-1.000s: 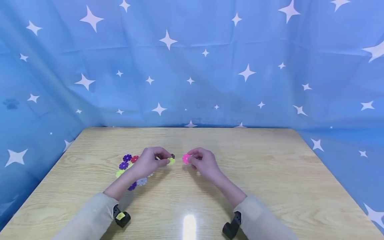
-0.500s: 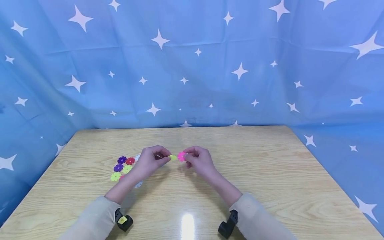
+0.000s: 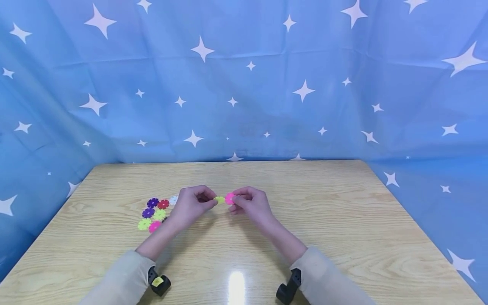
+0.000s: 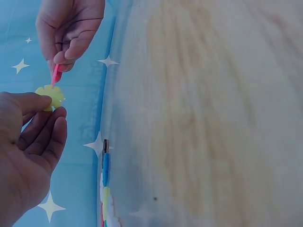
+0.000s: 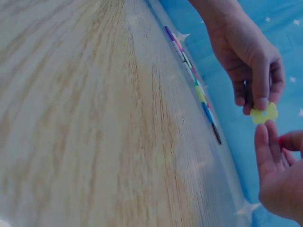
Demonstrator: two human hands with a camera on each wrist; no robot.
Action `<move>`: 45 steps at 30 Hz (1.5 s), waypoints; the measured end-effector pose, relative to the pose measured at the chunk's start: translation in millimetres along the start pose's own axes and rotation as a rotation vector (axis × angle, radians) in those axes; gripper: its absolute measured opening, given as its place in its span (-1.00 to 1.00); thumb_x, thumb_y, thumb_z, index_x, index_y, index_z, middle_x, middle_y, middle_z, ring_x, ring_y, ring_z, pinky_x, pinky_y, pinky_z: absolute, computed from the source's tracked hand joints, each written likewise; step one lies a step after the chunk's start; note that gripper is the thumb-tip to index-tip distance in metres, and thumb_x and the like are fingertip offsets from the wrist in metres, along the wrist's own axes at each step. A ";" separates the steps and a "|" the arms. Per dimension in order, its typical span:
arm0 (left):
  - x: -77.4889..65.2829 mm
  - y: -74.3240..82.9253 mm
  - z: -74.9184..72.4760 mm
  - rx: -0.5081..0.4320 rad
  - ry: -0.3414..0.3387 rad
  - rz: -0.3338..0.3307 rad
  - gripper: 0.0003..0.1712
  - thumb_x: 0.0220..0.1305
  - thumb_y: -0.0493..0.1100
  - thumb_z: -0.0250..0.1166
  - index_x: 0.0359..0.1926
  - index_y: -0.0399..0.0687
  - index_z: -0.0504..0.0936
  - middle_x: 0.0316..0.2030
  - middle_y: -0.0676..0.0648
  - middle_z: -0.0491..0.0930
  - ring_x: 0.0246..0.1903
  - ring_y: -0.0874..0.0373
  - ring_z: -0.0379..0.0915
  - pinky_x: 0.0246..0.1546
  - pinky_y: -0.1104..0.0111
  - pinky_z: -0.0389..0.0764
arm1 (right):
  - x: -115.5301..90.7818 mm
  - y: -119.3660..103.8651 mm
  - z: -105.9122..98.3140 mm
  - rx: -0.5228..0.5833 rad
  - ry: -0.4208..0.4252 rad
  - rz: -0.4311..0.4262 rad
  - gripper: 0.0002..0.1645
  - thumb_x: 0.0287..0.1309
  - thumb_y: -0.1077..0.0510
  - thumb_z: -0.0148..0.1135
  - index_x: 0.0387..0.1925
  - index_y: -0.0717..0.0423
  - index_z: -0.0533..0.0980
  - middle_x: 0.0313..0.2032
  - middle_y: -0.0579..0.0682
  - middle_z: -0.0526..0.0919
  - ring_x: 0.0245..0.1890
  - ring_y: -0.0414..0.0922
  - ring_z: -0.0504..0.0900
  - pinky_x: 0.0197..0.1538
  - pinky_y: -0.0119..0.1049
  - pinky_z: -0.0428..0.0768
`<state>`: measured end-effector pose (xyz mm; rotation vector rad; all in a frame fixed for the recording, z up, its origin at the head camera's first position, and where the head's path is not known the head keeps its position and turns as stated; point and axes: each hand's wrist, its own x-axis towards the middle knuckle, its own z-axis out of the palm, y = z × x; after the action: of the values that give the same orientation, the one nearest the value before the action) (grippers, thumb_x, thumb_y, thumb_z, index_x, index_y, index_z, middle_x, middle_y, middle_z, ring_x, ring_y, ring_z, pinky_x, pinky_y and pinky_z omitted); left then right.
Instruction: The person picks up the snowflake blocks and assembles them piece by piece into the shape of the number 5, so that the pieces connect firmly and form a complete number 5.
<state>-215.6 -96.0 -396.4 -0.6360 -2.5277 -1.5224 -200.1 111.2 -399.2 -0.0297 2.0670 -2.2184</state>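
Between your hands, your left hand (image 3: pixel 192 203) pinches a yellow-green, flower-shaped plastic disc (image 3: pixel 220 200), your right hand (image 3: pixel 254 205) a hot-pink notched disc (image 3: pixel 229 198), probably edge-gripped to leave facing notches uncovered. Multicoloured discs (image 3: pixel 159 214) lie beside your left forearm.

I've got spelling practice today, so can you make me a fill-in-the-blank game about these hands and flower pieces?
1. The left hand pinches a flower piece coloured ____.
2. The other held piece, in the right hand, is ____.
3. More pieces lie on the table, nearer the ____ hand.
4. The blue cloth behind has a pattern of white ____.

Missing words: yellow; pink; left; stars
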 end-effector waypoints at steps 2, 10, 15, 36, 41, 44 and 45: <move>-0.5 -0.7 0.3 -0.007 0.007 -0.006 -0.89 0.18 -0.42 0.47 -0.30 -0.18 0.75 -0.38 -0.02 0.71 -0.36 0.14 0.64 -0.29 0.37 0.69 | -0.1 -0.5 0.9 0.009 0.001 0.001 -0.75 0.34 0.43 0.18 0.02 0.44 0.54 -0.30 0.18 0.68 -0.43 -0.08 0.75 -0.10 0.03 0.73; -2.2 -2.8 0.5 -0.024 0.024 -0.020 -0.89 0.17 -0.42 0.48 -0.30 -0.20 0.74 -0.38 -0.03 0.71 -0.36 0.14 0.65 -0.29 0.38 0.69 | 0.9 1.3 2.7 0.004 0.012 0.009 -0.76 0.33 0.42 0.19 0.00 0.45 0.55 -0.31 0.19 0.67 -0.42 -0.08 0.74 -0.13 -0.04 0.75; -4.2 -3.3 0.9 -0.029 0.005 -0.035 -0.89 0.18 -0.42 0.48 -0.31 -0.19 0.73 -0.39 -0.02 0.70 -0.36 0.14 0.64 -0.30 0.37 0.68 | 0.5 4.4 4.3 0.009 0.008 0.002 -0.76 0.33 0.44 0.19 0.00 0.47 0.55 -0.32 0.18 0.68 -0.43 -0.09 0.74 -0.13 -0.07 0.75; -0.1 0.5 1.1 0.019 -0.088 0.040 -0.81 0.18 -0.44 0.46 -0.45 -0.11 0.70 -0.50 0.04 0.65 -0.50 0.20 0.51 -0.45 0.39 0.61 | -5.0 7.4 6.2 0.021 0.029 -0.039 -0.83 0.29 0.46 0.26 -0.10 0.47 0.63 -0.25 0.24 0.72 -0.44 -0.07 0.76 -0.19 -0.10 0.76; 1.5 3.2 0.2 0.048 -0.090 0.091 -0.81 0.17 -0.46 0.46 -0.45 -0.13 0.70 -0.51 0.04 0.66 -0.51 0.22 0.54 -0.47 0.38 0.62 | -3.7 5.4 7.0 0.005 0.021 -0.050 -0.82 0.29 0.48 0.23 -0.10 0.49 0.62 -0.28 0.23 0.72 -0.47 -0.08 0.75 -0.21 -0.12 0.76; 1.0 4.1 0.0 0.052 -0.071 0.072 -0.83 0.17 -0.46 0.46 -0.44 -0.15 0.71 -0.50 0.03 0.66 -0.50 0.22 0.55 -0.45 0.38 0.64 | -2.7 4.6 8.0 0.007 0.018 -0.049 -0.82 0.30 0.47 0.22 -0.09 0.49 0.61 -0.28 0.22 0.72 -0.47 -0.08 0.75 -0.20 -0.11 0.76; 0.8 3.8 0.0 0.048 -0.062 0.058 -0.84 0.17 -0.45 0.46 -0.43 -0.15 0.71 -0.49 0.03 0.67 -0.49 0.22 0.56 -0.44 0.38 0.64 | -2.2 4.1 8.2 0.011 0.018 -0.048 -0.82 0.30 0.47 0.22 -0.09 0.49 0.61 -0.27 0.22 0.73 -0.46 -0.08 0.75 -0.19 -0.11 0.76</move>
<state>-214.7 -94.2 -393.0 -0.7545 -2.5581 -1.4396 -196.8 102.9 -402.5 -0.0591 2.0846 -2.2653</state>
